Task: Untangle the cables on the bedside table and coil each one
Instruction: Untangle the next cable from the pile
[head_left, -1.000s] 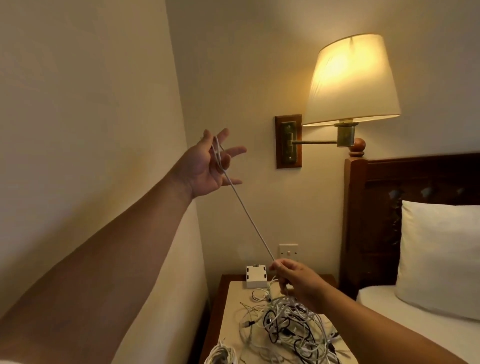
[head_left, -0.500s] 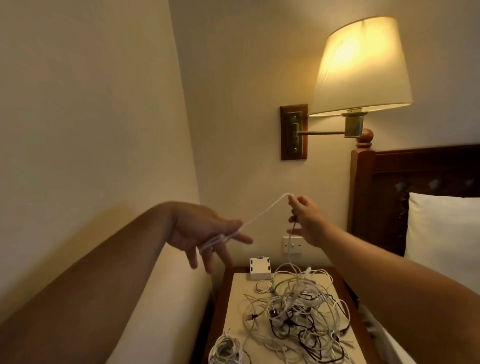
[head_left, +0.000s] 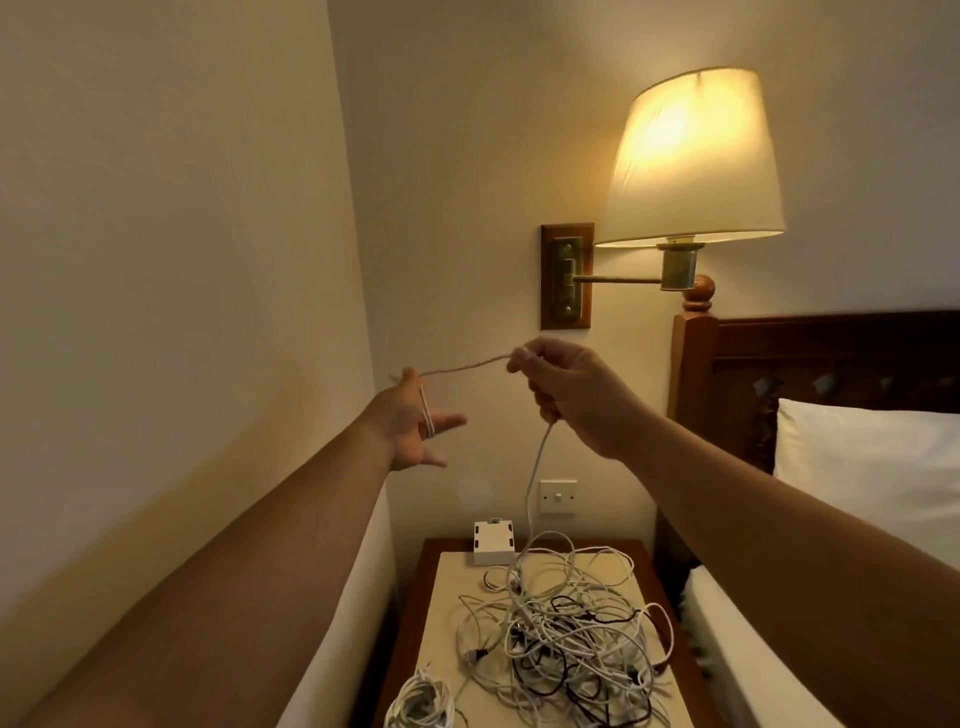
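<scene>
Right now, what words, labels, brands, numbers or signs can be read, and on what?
None can be read.
The white box on the bedside table, the wall switch and the brass lamp plate show no legible marking; any print on the tangled cables is too small to tell.

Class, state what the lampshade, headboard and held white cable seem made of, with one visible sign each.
Lampshade: probably fabric, matte; lamplight glows through it.
Headboard: dark wood, glossy; carved panel, turned knob.
White cable: plastic or braided sheath, unclear; bends limply.
</scene>
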